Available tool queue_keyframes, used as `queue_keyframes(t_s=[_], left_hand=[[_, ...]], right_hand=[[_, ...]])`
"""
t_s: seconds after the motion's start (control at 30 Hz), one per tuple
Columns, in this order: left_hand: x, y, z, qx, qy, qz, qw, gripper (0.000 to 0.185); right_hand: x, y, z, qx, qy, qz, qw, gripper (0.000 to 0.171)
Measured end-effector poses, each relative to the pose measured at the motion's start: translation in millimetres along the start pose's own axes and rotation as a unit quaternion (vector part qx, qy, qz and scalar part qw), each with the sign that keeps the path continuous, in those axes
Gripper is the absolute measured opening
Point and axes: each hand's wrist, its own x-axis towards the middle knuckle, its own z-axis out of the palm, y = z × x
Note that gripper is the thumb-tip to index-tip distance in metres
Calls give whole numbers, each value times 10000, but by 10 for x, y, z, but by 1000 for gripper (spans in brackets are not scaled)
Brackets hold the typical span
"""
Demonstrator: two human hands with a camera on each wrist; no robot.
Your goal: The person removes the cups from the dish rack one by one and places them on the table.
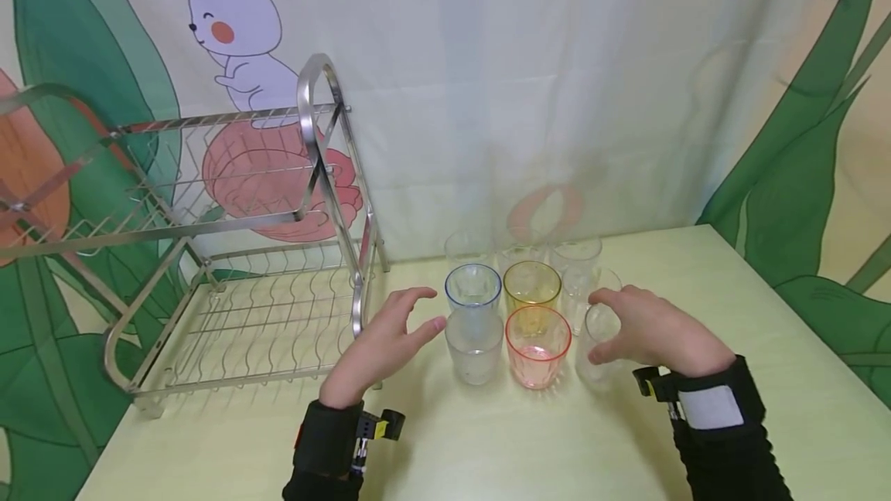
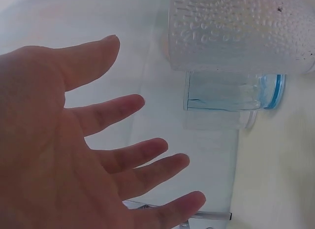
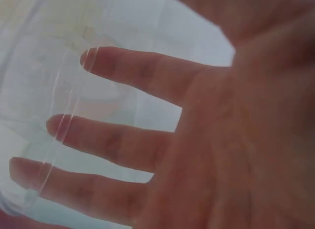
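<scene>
My left hand (image 1: 386,339) is held with thumb and fingers spread, just left of a frosted, bumpy drinking glass (image 1: 476,350). In the left wrist view a gap separates the fingers from that glass (image 2: 236,37). My right hand (image 1: 654,327) is around the right side of a clear glass (image 1: 602,323), thumb in front and fingers behind. Its fingers (image 3: 142,71) look nearly straight through the glass in the right wrist view; firm contact cannot be told. Between the hands stand a red-rimmed glass (image 1: 537,362), a yellow-rimmed glass (image 1: 532,288) and a blue-rimmed glass (image 1: 473,288).
Several more clear glasses (image 1: 576,250) stand at the back of the group, near the hanging curtain (image 1: 626,99). To the left is a two-tier metal dish rack (image 1: 244,292) on the pale yellow table (image 1: 515,447). The curtain borders the table's back edge.
</scene>
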Motion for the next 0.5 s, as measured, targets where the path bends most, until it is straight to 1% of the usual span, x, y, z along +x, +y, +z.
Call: queue_keyframes(t_s=[0.17,0.37,0.5], left_hand=[[-19,8,20,37,-99,-13,9999,53],[-18,2,27,58,-83,31,9999,55],[-11,13,16,96,-113,46,9999,56]], right_hand=[[10,-28,48,-14,-35,-11,10000,73],[19,-52,71,17,35,-34,10000,74],[34,-65,89,69,9,-10,10000,74]])
